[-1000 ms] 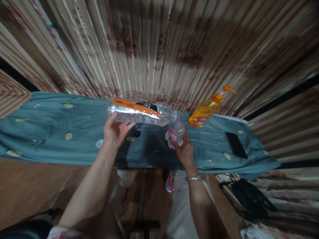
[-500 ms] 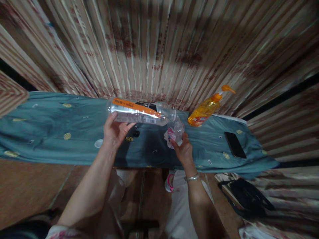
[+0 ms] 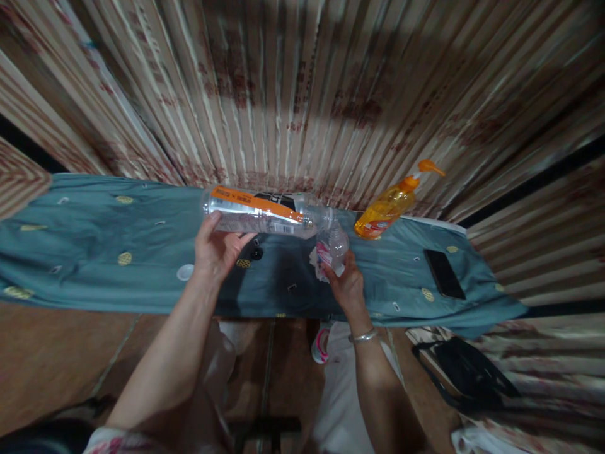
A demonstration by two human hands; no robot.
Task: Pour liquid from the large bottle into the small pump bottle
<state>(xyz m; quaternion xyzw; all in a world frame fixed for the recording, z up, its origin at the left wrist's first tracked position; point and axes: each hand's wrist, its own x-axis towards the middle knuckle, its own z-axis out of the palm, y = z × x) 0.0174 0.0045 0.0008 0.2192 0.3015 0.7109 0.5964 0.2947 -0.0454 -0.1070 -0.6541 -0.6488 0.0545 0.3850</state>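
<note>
My left hand point(image 3: 218, 251) grips the base end of a large clear plastic bottle point(image 3: 265, 213) with an orange and black label, held on its side. Its neck points right and meets the mouth of a smaller clear bottle point(image 3: 336, 243) with a pink label. That small bottle stands roughly upright, slightly tilted, and my right hand point(image 3: 346, 277) is wrapped round its lower part. Whether liquid passes between the two mouths I cannot tell. Below the large bottle lies a small black cap point(image 3: 256, 253). A white round lid point(image 3: 185, 272) lies left of my left wrist.
An orange pump bottle point(image 3: 385, 208) stands at the back, right of the small bottle. A black phone point(image 3: 444, 273) lies on the right of the green cloth-covered table point(image 3: 94, 252). Behind rises a pleated curtain point(image 3: 293, 94). A dark bag point(image 3: 467, 372) is on the floor at right.
Both hands and both bottles keep nearly the same pose. The whole view has shifted very slightly to the left.
</note>
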